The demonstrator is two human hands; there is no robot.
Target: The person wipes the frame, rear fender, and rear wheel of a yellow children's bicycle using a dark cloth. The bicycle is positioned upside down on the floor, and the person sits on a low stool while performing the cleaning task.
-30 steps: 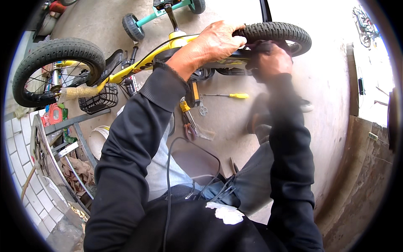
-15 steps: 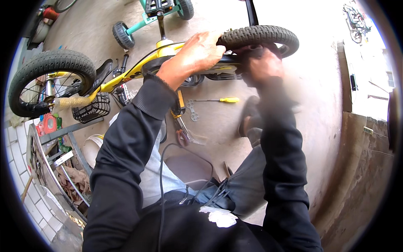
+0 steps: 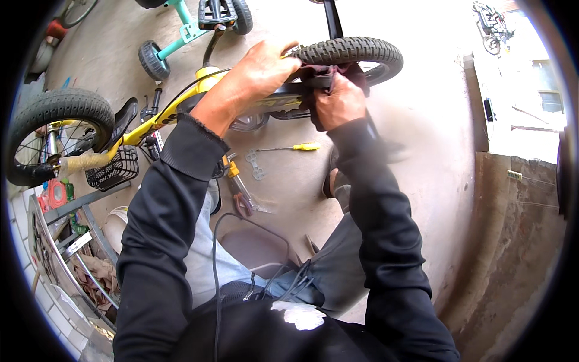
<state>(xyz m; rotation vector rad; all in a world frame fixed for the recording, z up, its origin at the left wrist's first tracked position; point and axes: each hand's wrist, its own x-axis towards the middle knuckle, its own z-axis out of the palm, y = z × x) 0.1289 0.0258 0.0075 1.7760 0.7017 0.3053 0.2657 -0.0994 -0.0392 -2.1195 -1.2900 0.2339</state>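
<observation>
A small bicycle with a yellow frame (image 3: 190, 101) lies upside down in front of me, its black seat and basket near the floor. My left hand (image 3: 256, 72) is closed at the left end of the knobbly black tyre (image 3: 353, 49), with its fingertips partly hidden. In my right hand (image 3: 341, 104) is a bunched dark maroon cloth (image 3: 357, 73), pressed against the near side of that wheel, below the tyre. The other wheel (image 3: 72, 105) stands up at the left. A black pedal (image 3: 217, 13) sticks up beyond my left hand.
On the floor below the bicycle lie a yellow-handled screwdriver (image 3: 304, 146), a flat metal spanner (image 3: 256, 165) and red-handled pliers (image 3: 243, 205). Behind are teal-framed training wheels (image 3: 175, 45). A metal rack (image 3: 102, 223) stands at left, a low wall (image 3: 512, 241) at right.
The whole view has shifted, so things sit further left. My right hand and the cloth have moved leftward along the wheel. My left hand keeps its place at the tyre.
</observation>
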